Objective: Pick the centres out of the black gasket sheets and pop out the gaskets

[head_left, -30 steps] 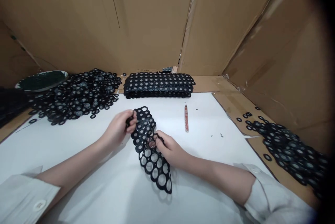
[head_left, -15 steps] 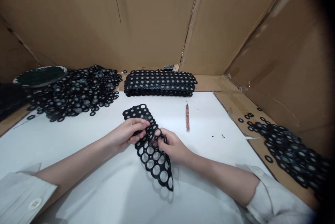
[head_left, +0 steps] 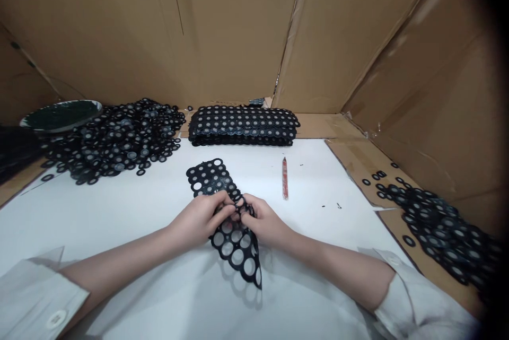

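A black sheet of joined rings [head_left: 237,256] hangs between my hands above the white tabletop, its far end near the middle of the table and its lower end tilted toward me. My left hand [head_left: 209,215] pinches the sheet's middle with thumb and forefinger. Close against it on the right, my right hand [head_left: 260,218] grips the same part, thumb on top, near a single ring at the fingertips. The fingertips nearly meet, and what lies exactly between them is too small to tell.
A heap of loose black rings [head_left: 127,144] lies at the back left beside a round dish [head_left: 61,116]. Stacked ring sheets [head_left: 243,127] stand at the back. A red-and-white pointed tool [head_left: 284,178] lies right of centre. More rings [head_left: 449,234] lie on cardboard at the right.
My left hand has moved right and slightly toward me, bringing its fingertips up to my right hand's and uncovering more of the sheet's far end. My right hand has barely moved.
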`<control>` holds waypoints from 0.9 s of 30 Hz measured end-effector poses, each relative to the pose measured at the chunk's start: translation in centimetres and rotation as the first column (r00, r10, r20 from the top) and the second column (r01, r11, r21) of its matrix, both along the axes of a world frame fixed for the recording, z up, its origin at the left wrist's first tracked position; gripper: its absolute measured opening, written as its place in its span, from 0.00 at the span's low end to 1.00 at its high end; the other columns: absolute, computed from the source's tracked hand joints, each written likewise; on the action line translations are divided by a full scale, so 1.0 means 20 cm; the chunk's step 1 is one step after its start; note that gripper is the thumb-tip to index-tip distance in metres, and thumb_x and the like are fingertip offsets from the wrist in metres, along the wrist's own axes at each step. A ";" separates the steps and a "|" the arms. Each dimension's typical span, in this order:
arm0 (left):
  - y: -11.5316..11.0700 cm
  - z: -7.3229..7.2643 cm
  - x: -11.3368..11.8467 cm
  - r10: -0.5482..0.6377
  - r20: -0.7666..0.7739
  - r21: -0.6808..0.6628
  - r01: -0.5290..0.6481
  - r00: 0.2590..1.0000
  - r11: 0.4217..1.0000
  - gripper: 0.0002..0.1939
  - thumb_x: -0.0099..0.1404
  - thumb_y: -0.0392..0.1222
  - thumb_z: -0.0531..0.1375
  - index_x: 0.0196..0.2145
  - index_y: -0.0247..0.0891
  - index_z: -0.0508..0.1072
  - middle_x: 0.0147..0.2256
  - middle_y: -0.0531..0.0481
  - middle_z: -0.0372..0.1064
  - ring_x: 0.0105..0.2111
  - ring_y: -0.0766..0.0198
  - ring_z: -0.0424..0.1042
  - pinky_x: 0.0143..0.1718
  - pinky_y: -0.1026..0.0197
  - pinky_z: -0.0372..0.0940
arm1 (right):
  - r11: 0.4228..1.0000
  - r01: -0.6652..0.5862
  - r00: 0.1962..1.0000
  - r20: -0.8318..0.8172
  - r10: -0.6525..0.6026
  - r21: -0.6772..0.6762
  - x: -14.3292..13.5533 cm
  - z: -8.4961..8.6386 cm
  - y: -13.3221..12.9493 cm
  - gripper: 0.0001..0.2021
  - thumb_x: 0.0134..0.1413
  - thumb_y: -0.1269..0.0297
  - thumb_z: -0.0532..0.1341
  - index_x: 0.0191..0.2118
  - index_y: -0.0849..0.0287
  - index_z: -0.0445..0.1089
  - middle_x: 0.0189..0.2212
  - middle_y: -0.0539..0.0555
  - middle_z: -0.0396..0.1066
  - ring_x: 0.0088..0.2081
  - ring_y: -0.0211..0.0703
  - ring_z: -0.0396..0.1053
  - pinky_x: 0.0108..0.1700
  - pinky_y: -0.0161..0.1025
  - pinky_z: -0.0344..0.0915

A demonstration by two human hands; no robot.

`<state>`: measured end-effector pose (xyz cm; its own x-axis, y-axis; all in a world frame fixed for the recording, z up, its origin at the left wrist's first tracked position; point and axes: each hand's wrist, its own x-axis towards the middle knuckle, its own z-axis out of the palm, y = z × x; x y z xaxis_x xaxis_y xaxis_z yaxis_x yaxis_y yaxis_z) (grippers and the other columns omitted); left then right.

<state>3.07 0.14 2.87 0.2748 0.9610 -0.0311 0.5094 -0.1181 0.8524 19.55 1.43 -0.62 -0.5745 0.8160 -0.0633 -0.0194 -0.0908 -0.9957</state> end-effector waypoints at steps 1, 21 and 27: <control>0.02 0.00 -0.02 0.045 0.041 0.003 -0.045 0.998 0.999 0.08 0.57 0.42 0.56 0.25 0.39 0.71 0.22 0.52 0.67 0.23 0.65 0.63 0.25 0.67 0.55 | 0.999 0.002 1.000 -0.007 -0.003 -0.035 0.00 0.00 0.00 0.04 0.44 0.74 0.52 0.28 0.58 0.57 0.25 0.47 0.60 0.28 0.34 0.61 0.31 0.34 0.61; 0.04 0.04 -0.04 0.178 0.089 -0.188 -0.159 0.980 0.969 0.10 0.62 0.44 0.48 0.30 0.37 0.64 0.16 0.57 0.55 0.17 0.70 0.55 0.19 0.67 0.50 | 0.993 0.119 0.990 0.080 -0.117 -0.015 0.01 -0.01 -0.01 0.12 0.45 0.61 0.60 0.26 0.57 0.53 0.23 0.44 0.55 0.25 0.32 0.56 0.29 0.33 0.55; -0.06 -0.01 0.02 0.039 -0.442 0.140 0.026 0.896 0.990 0.14 0.65 0.43 0.42 0.42 0.39 0.62 0.31 0.50 0.71 0.28 0.61 0.69 0.27 0.61 0.60 | 0.988 0.117 0.989 -0.074 -0.125 -0.102 0.00 0.01 -0.02 0.11 0.44 0.66 0.60 0.34 0.56 0.56 0.27 0.45 0.60 0.30 0.34 0.60 0.34 0.34 0.58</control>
<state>3.50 -1.02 2.70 0.2574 0.9662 -0.0143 0.8310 -0.2138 0.5136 19.56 0.97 -0.39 -0.4783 0.8721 -0.1032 -0.1155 -0.1790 -0.9770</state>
